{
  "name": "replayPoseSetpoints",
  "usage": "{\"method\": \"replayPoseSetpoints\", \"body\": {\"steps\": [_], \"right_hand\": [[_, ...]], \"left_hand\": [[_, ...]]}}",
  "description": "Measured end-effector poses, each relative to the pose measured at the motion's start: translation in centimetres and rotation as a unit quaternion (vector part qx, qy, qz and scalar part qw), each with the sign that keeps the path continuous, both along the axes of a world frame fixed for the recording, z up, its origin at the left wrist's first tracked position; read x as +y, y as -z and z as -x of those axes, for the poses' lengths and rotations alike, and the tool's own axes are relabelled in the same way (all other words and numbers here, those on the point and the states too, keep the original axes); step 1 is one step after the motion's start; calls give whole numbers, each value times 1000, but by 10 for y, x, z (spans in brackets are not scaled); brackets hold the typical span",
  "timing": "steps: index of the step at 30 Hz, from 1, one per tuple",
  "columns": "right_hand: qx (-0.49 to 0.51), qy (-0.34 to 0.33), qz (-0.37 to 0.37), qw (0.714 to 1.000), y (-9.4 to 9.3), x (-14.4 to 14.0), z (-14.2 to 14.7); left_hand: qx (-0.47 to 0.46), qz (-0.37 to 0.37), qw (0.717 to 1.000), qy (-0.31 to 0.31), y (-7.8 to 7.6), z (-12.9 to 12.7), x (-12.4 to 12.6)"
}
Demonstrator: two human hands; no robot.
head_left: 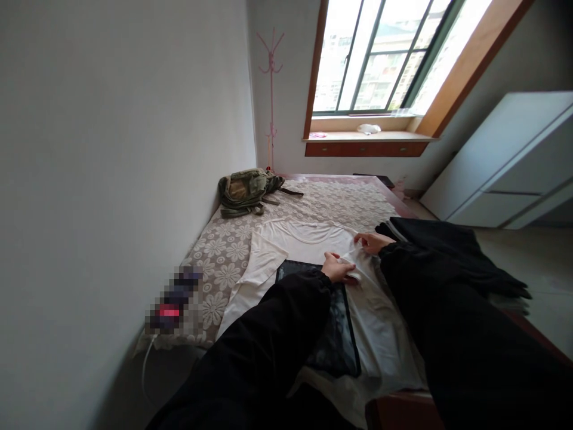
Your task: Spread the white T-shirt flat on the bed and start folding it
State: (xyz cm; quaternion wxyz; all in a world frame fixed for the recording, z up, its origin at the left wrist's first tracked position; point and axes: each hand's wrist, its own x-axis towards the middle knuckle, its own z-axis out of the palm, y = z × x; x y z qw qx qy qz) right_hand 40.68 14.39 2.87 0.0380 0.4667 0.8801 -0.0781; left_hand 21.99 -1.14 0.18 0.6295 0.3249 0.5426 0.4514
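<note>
A white T-shirt (304, 239) with a dark printed panel (335, 334) lies spread flat on the bed (224, 251). My left hand (338, 267) presses on the shirt's right sleeve area, fingers curled over a fold of white cloth. My right hand (371, 242) pinches the same sleeve's edge just beyond it. Both arms wear black sleeves. The shirt's left sleeve (264, 257) is folded inward.
A green backpack (246, 190) sits at the bed's far corner by the wall. Dark clothes (447, 251) are piled on the bed's right edge. A pink coat stand (270, 89), a window sill (367, 136) and a white cabinet (505, 161) stand beyond.
</note>
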Motion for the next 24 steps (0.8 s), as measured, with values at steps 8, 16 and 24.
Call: {"method": "replayPoseSetpoints", "body": {"steps": [8, 16, 24], "right_hand": [[-41, 55, -43, 997, -5, -5, -1], [-77, 69, -70, 992, -14, -13, -4], [-90, 94, -94, 987, -11, -34, 0]], "left_hand": [[131, -80, 988, 15, -4, 12, -6], [212, -159, 964, 19, -11, 20, -19], [307, -310, 889, 140, -33, 46, -89]]}}
